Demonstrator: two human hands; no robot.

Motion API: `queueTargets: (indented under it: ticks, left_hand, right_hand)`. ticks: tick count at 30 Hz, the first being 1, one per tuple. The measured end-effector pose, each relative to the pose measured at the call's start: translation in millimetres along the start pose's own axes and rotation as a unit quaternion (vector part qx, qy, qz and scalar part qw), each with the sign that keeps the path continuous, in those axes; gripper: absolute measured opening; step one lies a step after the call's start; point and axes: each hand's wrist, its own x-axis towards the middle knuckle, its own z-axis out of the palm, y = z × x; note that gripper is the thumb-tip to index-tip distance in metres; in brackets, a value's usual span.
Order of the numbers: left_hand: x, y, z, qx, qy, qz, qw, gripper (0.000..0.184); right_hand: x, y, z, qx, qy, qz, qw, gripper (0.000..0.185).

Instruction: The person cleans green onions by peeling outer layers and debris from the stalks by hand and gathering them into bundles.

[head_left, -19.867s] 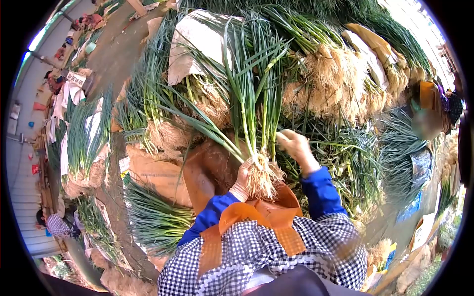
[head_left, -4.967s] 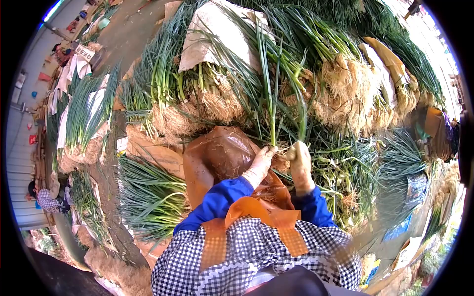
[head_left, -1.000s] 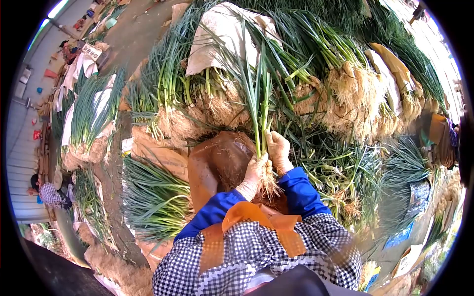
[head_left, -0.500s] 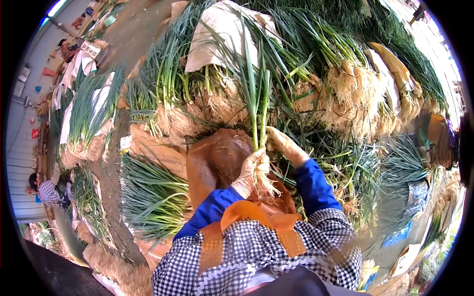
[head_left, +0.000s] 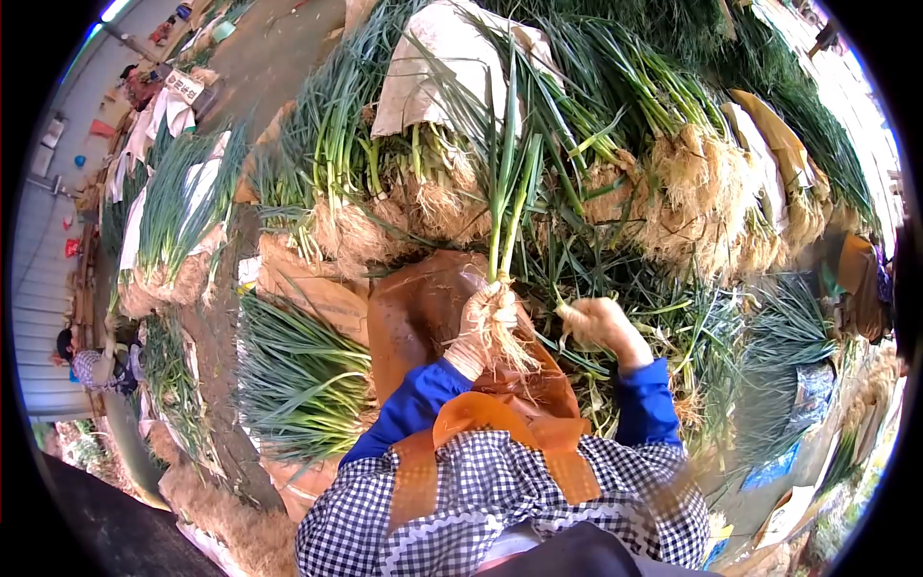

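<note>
My left hand (head_left: 487, 322) is wrapped round the base of a few green onions (head_left: 508, 212), just above their pale stringy roots (head_left: 510, 351). The stalks stand up from my fist, leaves pointing away from me. To the right, apart from the stalks, my right hand (head_left: 601, 325) is closed, with a thin green leaf (head_left: 559, 296) at its fingertips. Below both hands, a brown apron (head_left: 423, 298) with bits of root on it covers my lap. A heap of loose leaves (head_left: 663, 327) lies beneath and beyond my right hand.
Rooted green onions (head_left: 692, 183) are piled ahead, partly under a white sack (head_left: 437, 72). Another bundle (head_left: 303, 375) lies at my left on brown sacking (head_left: 322, 298). Further bundles (head_left: 178, 221) stand across the aisle. A person (head_left: 101, 365) bends at the far left.
My right hand has pulled away from the stalks, moving right and towards me. My left hand keeps its hold on the green onions, nearly in place.
</note>
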Motion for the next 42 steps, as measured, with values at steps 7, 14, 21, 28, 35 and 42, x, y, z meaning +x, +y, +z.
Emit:
queueTargets:
  ticks: [7,14,21,28,35,42]
  left_hand:
    - [3.6,-25.3,-3.4,0.325,0.167,0.127,0.922,0.027]
    - [2.8,12.5,21.9,0.065,-0.029,-0.021,0.997,0.030]
    - [-4.4,2.0,70.5,0.123,-0.041,0.033,0.991,0.022]
    - [3.1,6.3,39.9,0.259,0.034,0.110,0.959,0.018]
    - [17.7,-44.6,-9.7,0.200,0.122,0.010,0.972,0.014]
    - [12.2,-57.0,-16.7,0.244,0.212,0.009,0.946,0.024]
  right_hand:
    - [57.6,-33.9,53.1,-0.108,0.185,-0.204,0.955,0.036]
    - [84.1,-64.8,-21.4,-0.269,0.070,-0.177,0.944,0.031]
    - [185.2,-40.7,-131.0,-0.453,0.533,-0.054,0.713,0.047]
    - [105.0,-51.5,-129.0,-0.262,0.246,-0.093,0.929,0.042]
    - [47.7,5.8,19.4,0.358,0.066,-0.114,0.924,0.022]
    - [95.9,11.7,34.7,0.190,0.216,-0.139,0.947,0.034]
